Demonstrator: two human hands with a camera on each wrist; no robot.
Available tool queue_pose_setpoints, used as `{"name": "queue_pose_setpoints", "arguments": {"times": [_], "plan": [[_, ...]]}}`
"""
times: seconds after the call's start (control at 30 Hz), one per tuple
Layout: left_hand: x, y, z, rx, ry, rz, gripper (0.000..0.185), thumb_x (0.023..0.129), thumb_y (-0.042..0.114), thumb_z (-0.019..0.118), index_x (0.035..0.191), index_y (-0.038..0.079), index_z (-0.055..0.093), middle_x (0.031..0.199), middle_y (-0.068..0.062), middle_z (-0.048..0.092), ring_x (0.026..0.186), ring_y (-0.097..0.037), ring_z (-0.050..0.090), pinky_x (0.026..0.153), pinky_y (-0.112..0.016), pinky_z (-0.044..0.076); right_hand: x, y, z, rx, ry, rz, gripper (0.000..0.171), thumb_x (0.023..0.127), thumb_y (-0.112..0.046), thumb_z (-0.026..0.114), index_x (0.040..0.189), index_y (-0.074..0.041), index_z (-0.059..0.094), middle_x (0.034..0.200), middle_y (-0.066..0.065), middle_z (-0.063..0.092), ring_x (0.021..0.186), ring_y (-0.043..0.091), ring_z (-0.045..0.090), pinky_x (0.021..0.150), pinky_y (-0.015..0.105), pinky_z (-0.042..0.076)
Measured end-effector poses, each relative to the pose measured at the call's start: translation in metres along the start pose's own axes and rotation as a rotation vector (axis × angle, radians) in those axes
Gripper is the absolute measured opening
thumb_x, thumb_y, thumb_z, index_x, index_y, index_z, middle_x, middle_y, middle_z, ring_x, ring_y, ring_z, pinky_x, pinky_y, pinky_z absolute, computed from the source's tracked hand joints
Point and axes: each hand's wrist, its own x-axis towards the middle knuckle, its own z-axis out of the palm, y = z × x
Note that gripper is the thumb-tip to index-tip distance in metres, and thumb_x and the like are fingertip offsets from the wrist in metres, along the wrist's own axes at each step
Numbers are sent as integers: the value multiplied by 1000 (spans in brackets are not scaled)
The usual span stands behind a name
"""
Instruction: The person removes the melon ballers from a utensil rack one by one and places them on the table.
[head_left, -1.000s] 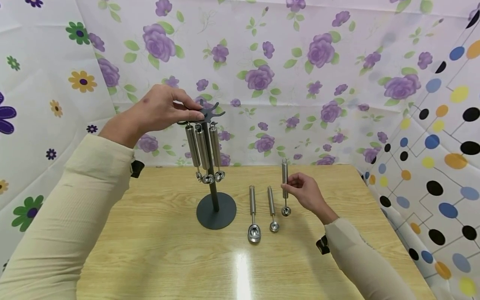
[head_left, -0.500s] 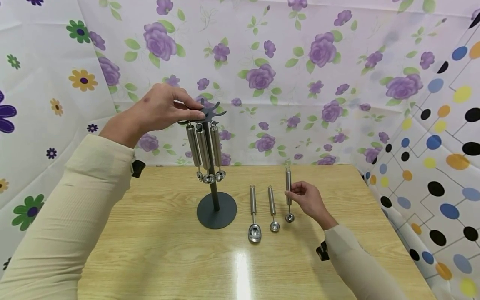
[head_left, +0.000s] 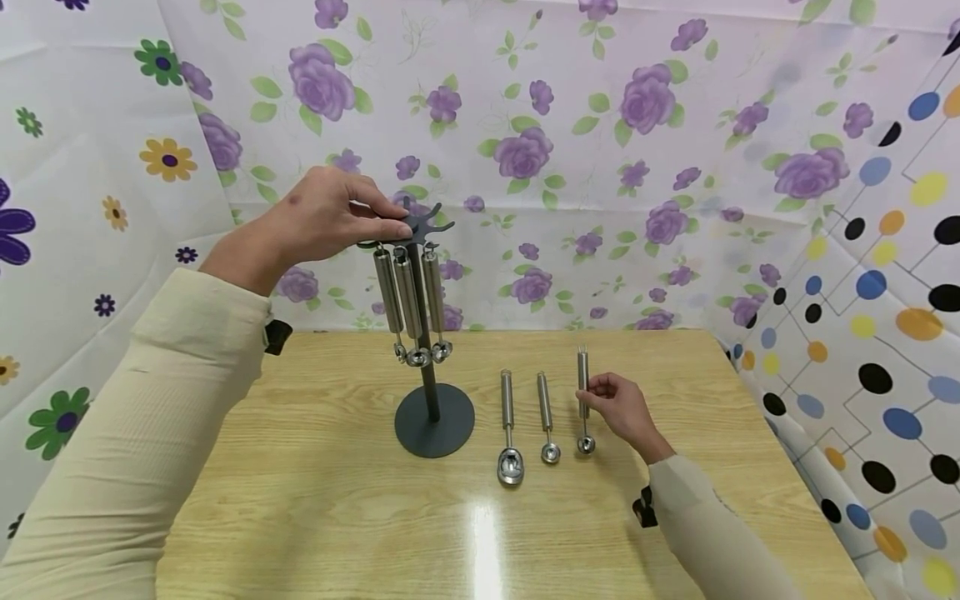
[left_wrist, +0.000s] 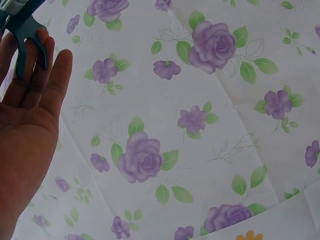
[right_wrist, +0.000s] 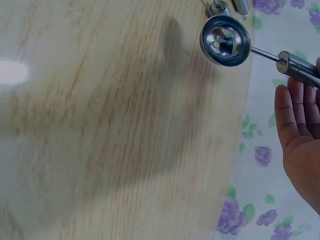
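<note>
Steel scoops are being sorted between a dark stand (head_left: 433, 414) and the desk (head_left: 315, 500). The right hand (head_left: 624, 410) pinches the handle of the smallest scoop (head_left: 583, 400), holding it nearly upright with its bowl down at the desk surface, just right of two other scoops (head_left: 508, 421) lying side by side between that hand and the stand's base. From the right wrist view the scoop's bowl (right_wrist: 225, 40) shows close above the wood; whether it touches, I cannot tell. The left hand (head_left: 322, 218) grips the forked top of the stand, fingers curled over its arms (left_wrist: 24, 31), steadying it; three scoops (head_left: 408, 292) hang just below that hand.

By my judgement, the step in hand is laying this third scoop down in the row. The next move would call for lowering the handle flat, parallel with its neighbours, and loosening the pinch without nudging them, while the left hand keeps the stand from tipping.
</note>
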Motion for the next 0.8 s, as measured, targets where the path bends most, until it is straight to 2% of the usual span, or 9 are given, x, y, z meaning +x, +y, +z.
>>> {"name": "queue_pose_setpoints", "arguments": {"times": [0.3,0.4,0.6,0.8], "plan": [[0,1,-1,1,-3,-2,25,94,26,73,113,10,78,105,-6,72,92,-21,64,69,-27,47,3,9,2,2,-1,24,29,94,-20,73,110,3,64,98,10,65,87,19,61,70,28,51],[1,0,0,1,-2,1,25,94,26,73,113,10,78,104,-6,72,92,-20,63,69,-27,46,4,11,3,9,-4,38,29,94,-19,72,111,3,63,98,11,65,86,19,61,71,32,52],[1,-1,1,6,7,10,23,93,24,75,111,10,79,102,-5,72,89,-19,63,68,-26,46,7,19,6,35,-6,68,32,94,-20,73,112,5,64,98,11,65,86,21,63,78,47,54],[0,0,1,8,9,4,24,93,24,74,112,10,79,104,-6,72,91,-20,63,69,-28,47,10,25,9,38,1,92,32,95,-18,72,114,6,64,98,12,67,85,20,65,79,48,54]]}}
